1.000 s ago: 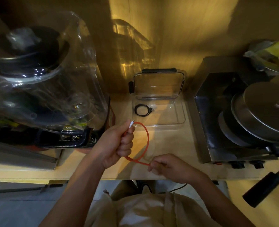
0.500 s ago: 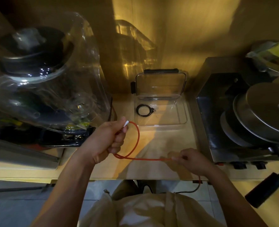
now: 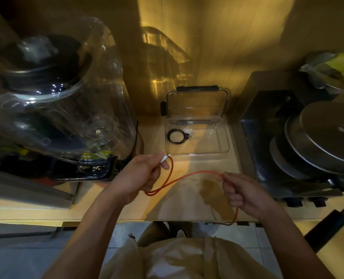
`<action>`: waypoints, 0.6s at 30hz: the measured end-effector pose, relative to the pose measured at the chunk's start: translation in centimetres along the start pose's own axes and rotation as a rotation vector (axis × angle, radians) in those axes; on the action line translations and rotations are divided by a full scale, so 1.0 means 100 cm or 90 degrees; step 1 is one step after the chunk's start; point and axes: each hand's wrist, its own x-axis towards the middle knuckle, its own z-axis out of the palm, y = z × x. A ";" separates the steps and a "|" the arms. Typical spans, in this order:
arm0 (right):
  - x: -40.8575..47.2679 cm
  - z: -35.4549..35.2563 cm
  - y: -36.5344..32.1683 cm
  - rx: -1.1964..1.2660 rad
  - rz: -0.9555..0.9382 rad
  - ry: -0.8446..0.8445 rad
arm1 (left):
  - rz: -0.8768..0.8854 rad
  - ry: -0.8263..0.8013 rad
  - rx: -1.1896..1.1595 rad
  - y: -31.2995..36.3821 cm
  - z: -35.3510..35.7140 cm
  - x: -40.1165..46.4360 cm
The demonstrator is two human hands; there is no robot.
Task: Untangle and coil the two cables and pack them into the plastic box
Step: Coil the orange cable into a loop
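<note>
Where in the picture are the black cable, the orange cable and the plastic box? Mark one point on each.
black cable (image 3: 176,136): head view, on the left arc of its coil inside the box.
orange cable (image 3: 199,172): head view, on the span between the two hands.
plastic box (image 3: 226,147): head view, on its clear right wall.

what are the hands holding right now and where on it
Both hold the orange cable: the left hand pinches its white plug end, the right hand grips it further along.

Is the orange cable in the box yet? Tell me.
No, the orange cable hangs between both hands outside the plastic box.
</note>
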 end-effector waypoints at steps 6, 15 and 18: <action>-0.009 0.025 -0.008 0.172 -0.039 -0.118 | -0.022 0.006 -0.047 -0.007 0.012 0.003; -0.018 0.058 -0.003 0.159 -0.113 -0.196 | -0.052 -0.037 -0.205 -0.022 0.030 0.009; -0.020 0.072 0.000 0.073 -0.151 -0.154 | -0.054 -0.041 -0.235 -0.026 0.039 0.011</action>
